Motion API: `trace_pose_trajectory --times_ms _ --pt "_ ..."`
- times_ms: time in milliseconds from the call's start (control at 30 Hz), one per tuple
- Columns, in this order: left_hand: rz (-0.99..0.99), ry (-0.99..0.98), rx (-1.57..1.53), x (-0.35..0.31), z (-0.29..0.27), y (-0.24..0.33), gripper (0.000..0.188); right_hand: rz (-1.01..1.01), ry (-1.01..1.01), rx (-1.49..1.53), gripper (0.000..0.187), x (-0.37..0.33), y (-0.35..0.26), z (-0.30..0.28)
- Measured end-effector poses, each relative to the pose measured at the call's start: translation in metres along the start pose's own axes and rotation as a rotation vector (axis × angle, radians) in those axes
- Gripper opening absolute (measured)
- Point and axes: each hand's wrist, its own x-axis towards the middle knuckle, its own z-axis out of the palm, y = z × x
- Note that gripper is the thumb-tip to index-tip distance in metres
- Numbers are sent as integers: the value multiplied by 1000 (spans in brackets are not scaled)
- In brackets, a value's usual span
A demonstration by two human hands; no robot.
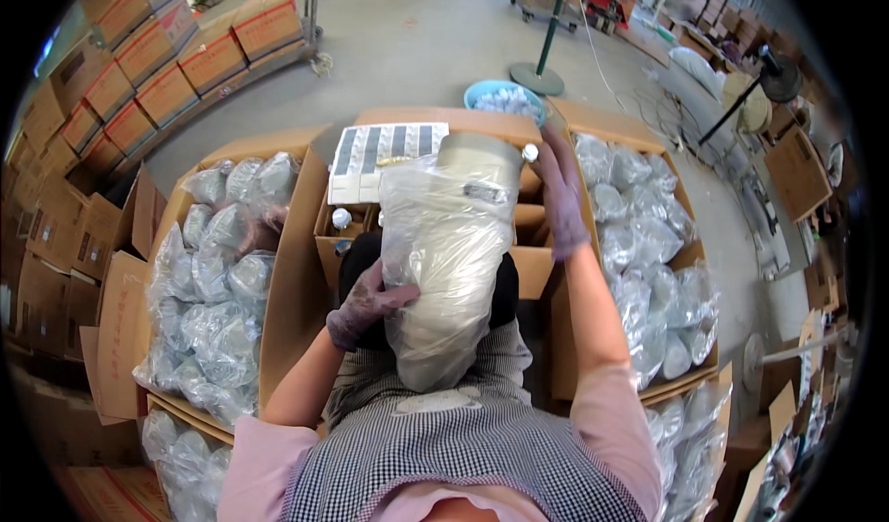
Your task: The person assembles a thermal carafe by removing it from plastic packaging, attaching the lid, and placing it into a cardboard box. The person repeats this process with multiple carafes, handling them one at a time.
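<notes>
A large pale-grey rounded cylinder-like body in a clear plastic bag [449,263] leans across my lap, its wide end away from me. I cannot make out its exact kind. My left hand [368,307], in a thin purplish glove, grips the bag's left side, with the thumb lying over the plastic. To the right of the body, my gloved right hand [563,193] is raised with its fingers stretched out, near a small white cap [530,152]. A white sheet with grey label strips [384,154] lies on the divided cardboard box [530,267] in front of me.
Open cartons of plastic-bagged clear items stand to my left [218,272] and right [639,244]. Another white cap [342,218] shows in the divided box. Beyond it are a blue basin [474,92] and a fan stand [537,78]. Stacked cartons [167,96] line the far left.
</notes>
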Motion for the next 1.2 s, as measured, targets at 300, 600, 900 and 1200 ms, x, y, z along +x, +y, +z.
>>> trace_pose_trajectory --times_ms 300,600,900,1200 --pt "237 -171 945 -102 -39 -38 32 8 -781 -229 44 43 -43 25" --pt "317 317 829 -7 -81 65 16 88 -354 -179 35 17 -40 42" --pt "64 219 1512 314 -96 -47 42 109 -151 -136 31 10 -38 50" --pt "171 372 1221 349 -112 -89 23 162 -147 -319 28 23 -45 47"
